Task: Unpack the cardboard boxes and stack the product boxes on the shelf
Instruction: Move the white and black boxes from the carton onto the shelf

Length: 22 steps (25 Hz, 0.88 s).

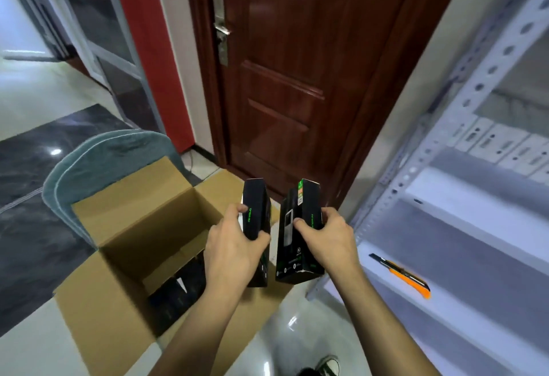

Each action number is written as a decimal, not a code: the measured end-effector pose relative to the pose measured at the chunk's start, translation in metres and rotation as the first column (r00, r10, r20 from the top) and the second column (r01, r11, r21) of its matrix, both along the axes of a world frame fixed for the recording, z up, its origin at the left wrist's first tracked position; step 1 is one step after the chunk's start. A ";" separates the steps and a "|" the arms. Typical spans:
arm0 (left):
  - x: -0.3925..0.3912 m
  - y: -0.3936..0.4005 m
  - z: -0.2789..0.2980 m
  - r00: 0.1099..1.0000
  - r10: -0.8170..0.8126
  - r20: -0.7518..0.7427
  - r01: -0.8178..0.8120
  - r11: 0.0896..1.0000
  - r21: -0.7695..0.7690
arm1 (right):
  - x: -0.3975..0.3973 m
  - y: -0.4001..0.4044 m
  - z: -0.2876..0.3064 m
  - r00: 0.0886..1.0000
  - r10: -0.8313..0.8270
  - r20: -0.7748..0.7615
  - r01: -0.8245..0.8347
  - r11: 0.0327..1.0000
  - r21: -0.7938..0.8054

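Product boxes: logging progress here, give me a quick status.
Left hand grips one black product box; right hand grips another. Both held above the open cardboard box, more inside. Orange utility knife lies on the shelf.

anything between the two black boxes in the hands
No, in the head view only an open gap separates the left hand's box and the right hand's box; carton flap shows behind.
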State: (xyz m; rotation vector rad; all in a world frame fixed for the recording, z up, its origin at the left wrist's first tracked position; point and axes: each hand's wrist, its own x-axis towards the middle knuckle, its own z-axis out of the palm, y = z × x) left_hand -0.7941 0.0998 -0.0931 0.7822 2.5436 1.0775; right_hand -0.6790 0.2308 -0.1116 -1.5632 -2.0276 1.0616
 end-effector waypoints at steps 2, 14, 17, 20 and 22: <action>0.019 0.014 0.003 0.999 -0.051 0.001 0.051 0.999 -0.017 | 0.027 0.007 -0.002 0.998 -0.069 -0.009 0.069 0.998 -0.003; 0.167 0.068 0.017 0.977 -0.212 -0.011 0.212 0.977 0.002 | 0.202 0.032 0.010 0.969 -0.239 -0.058 0.239 0.971 -0.012; 0.210 0.075 0.024 0.966 -0.259 -0.016 0.259 0.966 0.000 | 0.245 0.033 0.014 0.960 -0.275 -0.059 0.275 0.961 0.000; 0.253 0.083 0.028 0.947 -0.321 -0.026 0.322 0.946 0.031 | 0.290 0.033 0.019 0.947 -0.312 -0.078 0.313 0.950 -0.002; 0.283 0.087 0.033 0.930 -0.366 -0.033 0.367 0.928 0.057 | 0.322 0.034 0.022 0.934 -0.344 -0.092 0.347 0.938 0.009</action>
